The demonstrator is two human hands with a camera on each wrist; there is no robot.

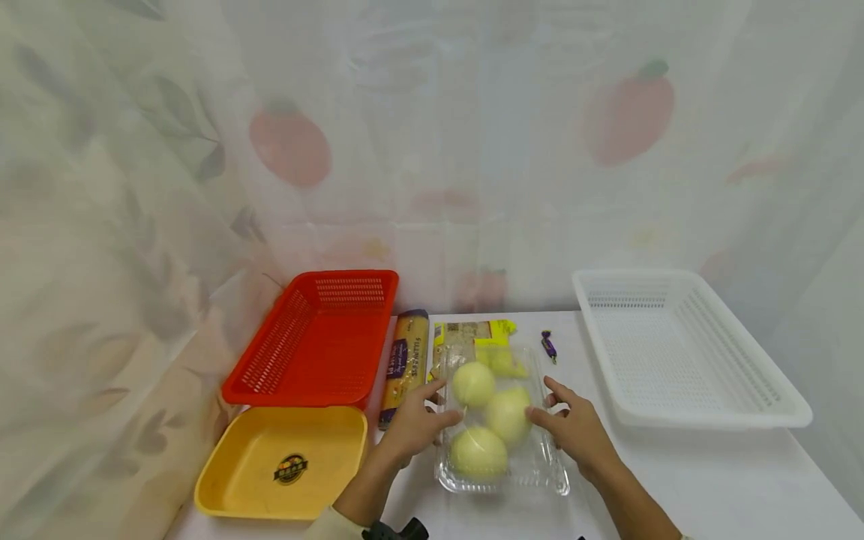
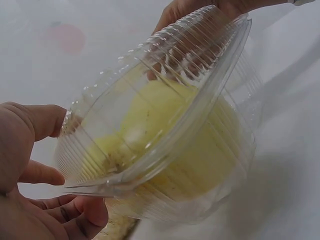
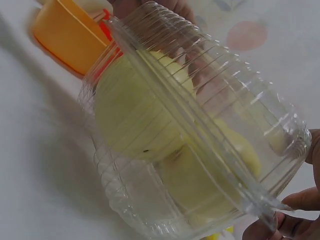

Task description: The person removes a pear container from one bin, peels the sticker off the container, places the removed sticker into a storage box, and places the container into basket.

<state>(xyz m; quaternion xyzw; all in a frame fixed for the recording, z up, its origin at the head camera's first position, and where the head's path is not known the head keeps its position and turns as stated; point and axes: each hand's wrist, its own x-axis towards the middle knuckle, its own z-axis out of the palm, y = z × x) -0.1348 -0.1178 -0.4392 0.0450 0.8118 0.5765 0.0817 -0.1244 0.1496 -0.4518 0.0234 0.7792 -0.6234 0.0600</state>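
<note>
A clear plastic clamshell box with ribbed walls is held above the white table. Inside it lie several round, pale yellow-green fruits, seen through the plastic. At its left side my left hand grips the rim between thumb and fingers, as the left wrist view shows. My right hand holds the opposite side, pinching the rim in the right wrist view. The lid looks closed over the fruits. Behind the box, a yellow-and-clear food packet is partly hidden.
To the left are a red basket and, nearer, a yellow basin. A spaghetti packet lies right of the red basket. A small purple-wrapped candy lies farther back, with a white basket at the right. Curtains surround the table.
</note>
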